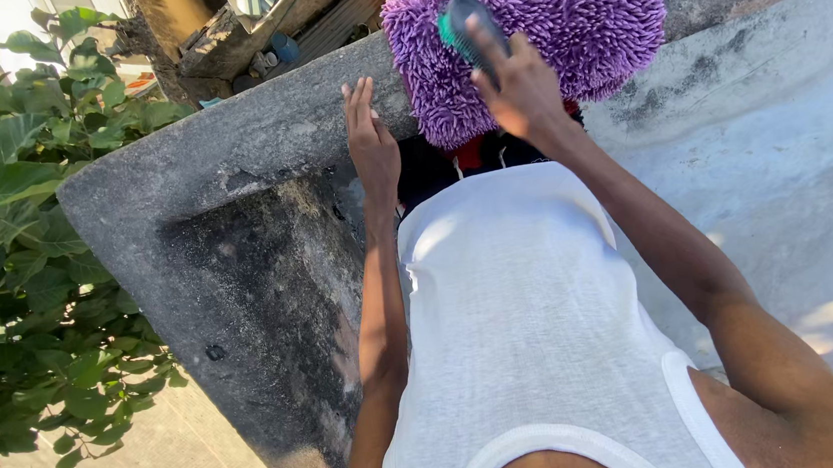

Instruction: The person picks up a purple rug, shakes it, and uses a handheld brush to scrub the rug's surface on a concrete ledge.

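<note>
A shaggy purple chenille mat (559, 21) is draped over the far top edge of a thick, rough grey concrete wall (230, 170), its fringed lower edge hanging down the near side just above the person's waist. The right hand (521, 89) is raised against the mat and grips a teal and dark plastic scrubbing brush (463, 24); its fingers (491, 52) are curled around the brush body, one finger stretched along the back of it, pressing the brush into the mat's left part. The left hand (370, 143) lies flat on the top of the concrete wall just left of the mat, empty, its fingers (358, 98) straight and pressed together, pointing away from the person and touching the concrete close to the mat's hanging edge. Whether they touch the pile itself cannot be told.

The person wears a white sleeveless top (524, 315), which fills the near middle of the view; a strip of red and dark fabric (475, 154) shows between the top and the mat. The wall's near face is stained black and patchy. To the left, beyond the wall's end, stands a bush with broad green leaves (16, 249) above a pale paved ground (166, 467). To the right runs a sunlit pale grey concrete surface (792, 161). Far above the wall lie weathered wooden planks (248, 28).
</note>
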